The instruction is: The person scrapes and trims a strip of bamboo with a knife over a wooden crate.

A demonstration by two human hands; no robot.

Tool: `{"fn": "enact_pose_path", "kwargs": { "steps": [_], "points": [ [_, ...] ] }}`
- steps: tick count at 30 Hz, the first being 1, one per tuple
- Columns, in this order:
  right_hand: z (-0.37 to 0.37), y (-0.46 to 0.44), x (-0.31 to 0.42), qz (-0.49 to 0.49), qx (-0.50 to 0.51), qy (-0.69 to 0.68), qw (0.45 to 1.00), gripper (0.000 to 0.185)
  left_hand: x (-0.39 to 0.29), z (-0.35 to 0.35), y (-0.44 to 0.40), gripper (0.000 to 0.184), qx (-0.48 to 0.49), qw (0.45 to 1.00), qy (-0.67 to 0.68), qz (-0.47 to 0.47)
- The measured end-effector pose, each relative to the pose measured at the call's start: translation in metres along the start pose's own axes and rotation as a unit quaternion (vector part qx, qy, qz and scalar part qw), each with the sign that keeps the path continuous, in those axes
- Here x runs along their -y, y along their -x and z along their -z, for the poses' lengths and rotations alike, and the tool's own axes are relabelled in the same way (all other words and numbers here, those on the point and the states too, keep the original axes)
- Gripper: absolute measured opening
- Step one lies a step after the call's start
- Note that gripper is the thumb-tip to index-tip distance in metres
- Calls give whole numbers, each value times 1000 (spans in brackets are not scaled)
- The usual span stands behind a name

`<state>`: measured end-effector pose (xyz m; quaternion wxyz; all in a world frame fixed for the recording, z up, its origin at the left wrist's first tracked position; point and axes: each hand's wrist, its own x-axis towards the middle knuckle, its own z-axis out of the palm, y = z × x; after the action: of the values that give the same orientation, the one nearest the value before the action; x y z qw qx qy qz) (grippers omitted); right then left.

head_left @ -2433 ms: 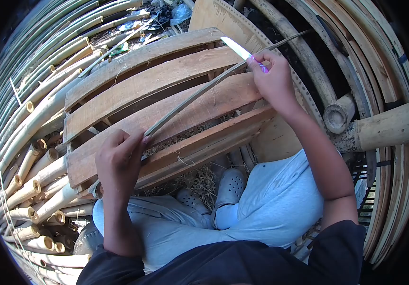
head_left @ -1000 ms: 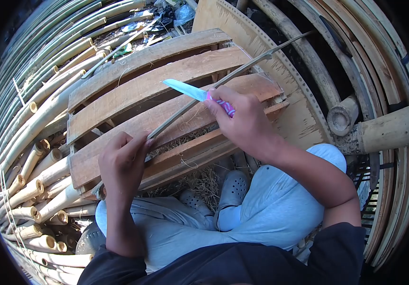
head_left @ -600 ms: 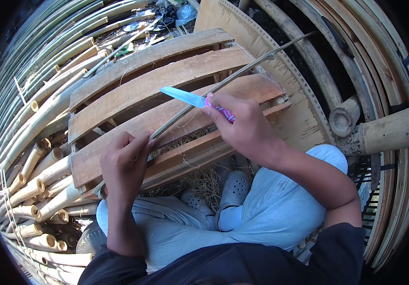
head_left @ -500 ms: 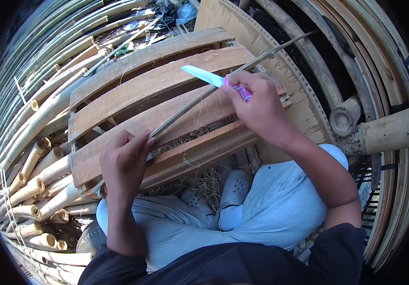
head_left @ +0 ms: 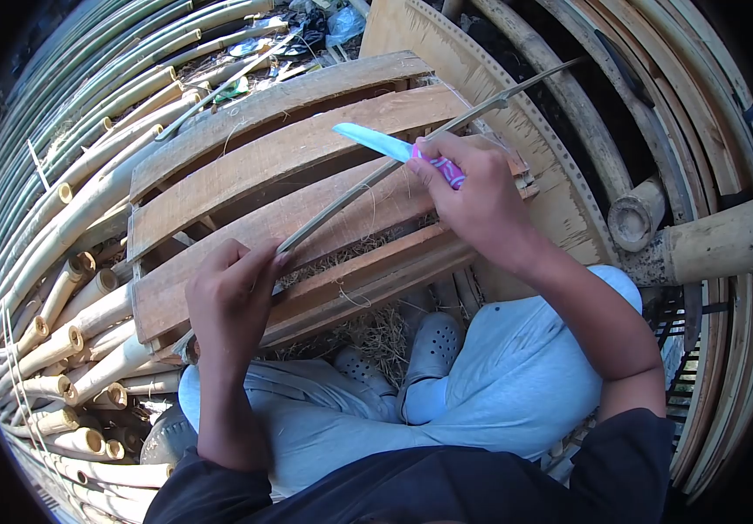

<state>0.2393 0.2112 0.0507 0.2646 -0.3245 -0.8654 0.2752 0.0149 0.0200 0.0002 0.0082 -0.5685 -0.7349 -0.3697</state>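
A long, thin bamboo strip (head_left: 341,202) slants from lower left to upper right over a slatted wooden crate (head_left: 289,142). My left hand (head_left: 230,284) is closed around the strip near its lower part. My right hand (head_left: 480,188) grips the pink and white patterned handle of a knife (head_left: 375,141), whose light blue blade points to the upper left. The blade's base and the right fingertips are at the strip, about midway along it. Whether the edge touches the strip I cannot tell. Beyond the right hand, a knot shows on the strip.
Cut bamboo poles (head_left: 62,341) are piled at the left. A plywood sheet (head_left: 560,192) with a perforated edge lies right of the crate. A thick bamboo post (head_left: 715,241) and long slats (head_left: 730,349) stand at the right. Straw (head_left: 372,341) lies around the grey clogs (head_left: 430,345).
My right hand with the knife moved down along the strip from near its upper part, then a little back up. My left hand has kept its hold on the strip.
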Motion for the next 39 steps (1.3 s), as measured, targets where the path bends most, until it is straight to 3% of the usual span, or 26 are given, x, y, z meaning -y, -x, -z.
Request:
{"fn": "enact_pose_path", "kwargs": {
  "steps": [3,6,9,10,12,13,17,19,20,23,25,32,39],
  "points": [
    [1,-3,-11,22,-86,66,994,17,-3,1,-1,19,1,1000,3,0],
    [-21,16,10,-3,-23,-5,1000,18,-3,1,0,16,1,1000,5,9],
    [-34,23,12,112,11,-100,989,18,-3,1,-1,15,0,1000,2,13],
    [-25,18,13,111,11,-101,989,18,-4,1,0,15,0,1000,3,19],
    [-5,7,12,-11,-3,-21,1000,18,-4,1,-1,15,1,1000,6,20],
    [-2,0,0,45,-51,48,997,17,-4,1,-1,16,0,1000,9,19],
    [-10,4,-3,36,-76,32,996,17,0,3,0,20,11,1000,4,3],
    [-27,18,12,68,31,-67,995,17,0,2,0,20,13,1000,-2,1],
    [-26,19,13,68,30,-67,995,17,-1,2,-1,20,12,1000,-2,0],
    [-20,18,9,58,63,-46,995,23,-3,1,-1,16,1,1000,3,15],
    [-8,4,-4,82,-13,31,996,26,-3,1,0,16,-2,1000,14,23],
    [4,-13,-35,109,-14,201,973,26,-5,5,1,17,7,1000,12,12],
    [19,-26,-48,76,-61,249,964,9,-9,14,3,19,6,1000,28,2]
  ]
}}
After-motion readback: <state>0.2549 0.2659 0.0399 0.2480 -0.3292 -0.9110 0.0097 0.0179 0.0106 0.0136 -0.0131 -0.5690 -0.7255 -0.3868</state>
